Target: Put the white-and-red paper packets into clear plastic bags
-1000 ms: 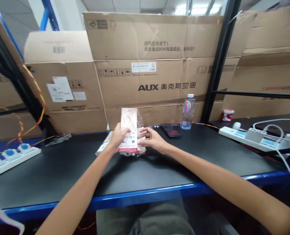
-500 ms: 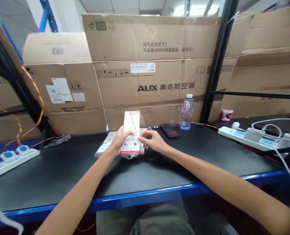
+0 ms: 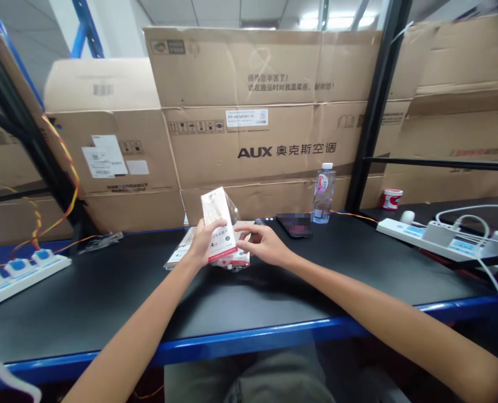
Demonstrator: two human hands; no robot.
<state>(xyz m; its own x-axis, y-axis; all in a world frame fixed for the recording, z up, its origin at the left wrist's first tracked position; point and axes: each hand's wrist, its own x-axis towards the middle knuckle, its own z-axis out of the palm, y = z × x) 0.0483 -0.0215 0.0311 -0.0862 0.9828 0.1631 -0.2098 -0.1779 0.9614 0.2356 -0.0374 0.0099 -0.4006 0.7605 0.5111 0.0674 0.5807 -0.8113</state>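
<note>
Black workbench [image 3: 106,313], AUX cartons [image 3: 269,112], held packet [image 3: 215,221], phone [image 3: 294,225] perhaps

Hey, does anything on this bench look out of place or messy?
A twisted yellow and red wire hangs loose beside the black shelf post, which looks untidy. A crumpled clear plastic bag also lies loose on the bench.

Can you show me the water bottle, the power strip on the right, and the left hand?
Water bottle [image 3: 323,183]: head view, on its label.
Power strip [image 3: 394,228]: head view, on its white top.
Left hand [image 3: 209,242]: head view, on its back.
</note>
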